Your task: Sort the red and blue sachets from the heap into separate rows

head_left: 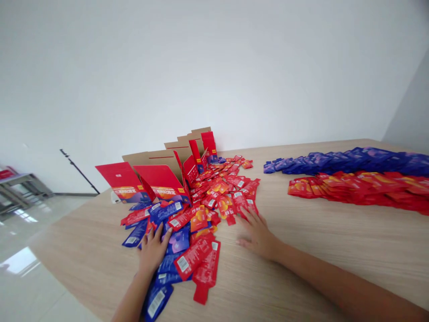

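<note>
A loose heap of red pouches (192, 258) and blue pouches (157, 300) spreads over the wooden table (254, 286). On the heap's left side my left hand (154, 250) lies on blue pouches with its fingers apart. My right hand (256, 235) is at the heap's right edge, its fingers spread and their tips close to red pouches; whether they touch is unclear. Neither hand grips a pouch. Red open-topped cartons (160, 176) stand in a row behind the heap, with their brown inner flaps raised.
On the right, a long row of overlapping blue pouches (351, 160) lies behind a row of red pouches (362, 188). A white wall (234, 71) rises behind the table. At far left are a grey bench (23, 183) and a black pole (79, 171).
</note>
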Demonstrator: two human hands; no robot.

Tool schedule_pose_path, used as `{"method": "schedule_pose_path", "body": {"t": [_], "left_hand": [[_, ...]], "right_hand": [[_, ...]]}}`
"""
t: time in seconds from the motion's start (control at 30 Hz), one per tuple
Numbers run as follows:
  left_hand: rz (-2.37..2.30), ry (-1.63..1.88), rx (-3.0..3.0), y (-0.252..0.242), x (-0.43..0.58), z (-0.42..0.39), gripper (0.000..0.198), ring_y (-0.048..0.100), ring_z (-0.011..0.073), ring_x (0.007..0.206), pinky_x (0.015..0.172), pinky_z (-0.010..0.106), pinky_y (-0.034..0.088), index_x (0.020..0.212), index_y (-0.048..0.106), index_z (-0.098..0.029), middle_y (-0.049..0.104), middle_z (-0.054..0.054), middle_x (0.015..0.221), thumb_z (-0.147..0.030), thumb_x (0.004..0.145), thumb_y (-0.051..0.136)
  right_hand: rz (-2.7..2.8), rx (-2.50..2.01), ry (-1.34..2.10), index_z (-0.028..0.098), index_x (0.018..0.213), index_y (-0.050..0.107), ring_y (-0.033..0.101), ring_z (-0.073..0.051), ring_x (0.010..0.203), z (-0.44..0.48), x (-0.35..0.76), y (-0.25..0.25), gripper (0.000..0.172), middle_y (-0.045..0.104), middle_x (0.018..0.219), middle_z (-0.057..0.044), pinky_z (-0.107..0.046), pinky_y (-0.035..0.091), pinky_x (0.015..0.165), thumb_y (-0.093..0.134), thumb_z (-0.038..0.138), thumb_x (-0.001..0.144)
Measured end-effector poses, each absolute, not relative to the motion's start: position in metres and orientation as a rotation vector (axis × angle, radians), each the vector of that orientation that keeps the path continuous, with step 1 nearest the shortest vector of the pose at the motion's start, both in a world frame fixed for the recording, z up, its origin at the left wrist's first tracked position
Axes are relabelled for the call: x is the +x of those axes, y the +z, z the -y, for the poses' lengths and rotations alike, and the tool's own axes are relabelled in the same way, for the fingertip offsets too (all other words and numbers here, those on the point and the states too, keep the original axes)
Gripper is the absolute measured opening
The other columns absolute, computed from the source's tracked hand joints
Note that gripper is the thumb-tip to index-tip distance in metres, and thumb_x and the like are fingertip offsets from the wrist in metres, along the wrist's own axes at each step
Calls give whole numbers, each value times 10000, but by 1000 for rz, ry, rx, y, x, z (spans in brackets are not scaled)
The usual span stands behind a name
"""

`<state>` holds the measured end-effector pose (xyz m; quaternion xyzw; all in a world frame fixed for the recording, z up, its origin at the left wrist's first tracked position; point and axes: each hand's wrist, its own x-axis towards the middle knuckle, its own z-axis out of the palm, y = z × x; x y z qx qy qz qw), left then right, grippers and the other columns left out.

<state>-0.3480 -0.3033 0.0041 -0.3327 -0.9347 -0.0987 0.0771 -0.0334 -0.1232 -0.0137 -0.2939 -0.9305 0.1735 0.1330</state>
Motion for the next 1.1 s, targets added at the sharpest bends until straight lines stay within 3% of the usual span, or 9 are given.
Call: {"method": "schedule_pose_path", "body": {"t": [0.13,0.23,0.4,0.5,0.6,0.77,0.87,1.0,1.1], "left_hand": [[2897,-274,-954,4,-290,281,623,302,413,1327,963,654,298,1413,352,-254,337,170,1467,-567,879,283],[2914,-234,-997,5,-250,266,664,278,441,1329,935,676,301,1430,318,-203,311,223,1466,-568,876,298],[2801,-133,-1218,1,-190,240,765,269,489,1306,911,687,310,1398,334,-15,320,316,1423,-558,859,347],[2732,-133,-1390,-1,-164,219,741,319,490,1267,908,675,326,1322,425,53,352,324,1401,-531,881,306],[2709,-198,-1472,1,-153,190,669,392,471,1217,901,630,360,1220,540,27,395,303,1382,-498,898,279],[2773,-336,-1546,12,-172,129,618,399,429,1241,936,554,355,1254,497,20,426,309,1354,-452,911,295],[2759,-310,-1730,29,-193,97,513,473,341,1218,972,442,358,1160,586,-16,563,262,1240,-386,918,327],[2706,-301,-1977,54,-206,100,471,636,248,1000,861,320,448,985,682,-84,695,172,1030,-367,926,311],[2555,-405,-2127,53,-195,149,463,549,218,1159,966,310,400,1192,594,-141,617,121,1228,-423,907,362]], "right_hand": [[2726,-614,685,261,1461,239,48,-405,1399,170,-7,-15,932,103,1553,-147,-641,137,1062,532,711,700],[2760,-513,759,283,1464,214,5,-441,1386,195,17,-14,1005,66,1554,-154,-676,129,1044,633,673,638],[2794,-622,764,356,1437,262,-38,-449,1378,203,35,-13,908,52,1557,-137,-710,105,1021,680,577,661],[2780,-726,711,343,1425,307,-10,-434,1386,184,33,-14,827,54,1555,-158,-686,108,1036,636,584,705],[2771,-776,595,306,1417,342,47,-415,1394,150,25,-13,805,96,1547,-183,-644,128,1058,622,590,719],[2768,-838,392,274,1418,351,179,-390,1383,94,-1,-4,674,194,1521,-200,-596,206,1060,562,497,819],[2707,-964,221,292,1393,398,267,-384,1355,81,-17,1,563,316,1479,-180,-617,183,1055,549,378,858],[2686,-914,209,218,1358,451,359,-320,1318,92,-18,-1,526,424,1417,-168,-543,261,1057,546,250,842],[2687,-789,284,164,1308,499,402,-280,1287,103,-4,-3,468,488,1368,-158,-495,306,1047,515,219,844]]}}
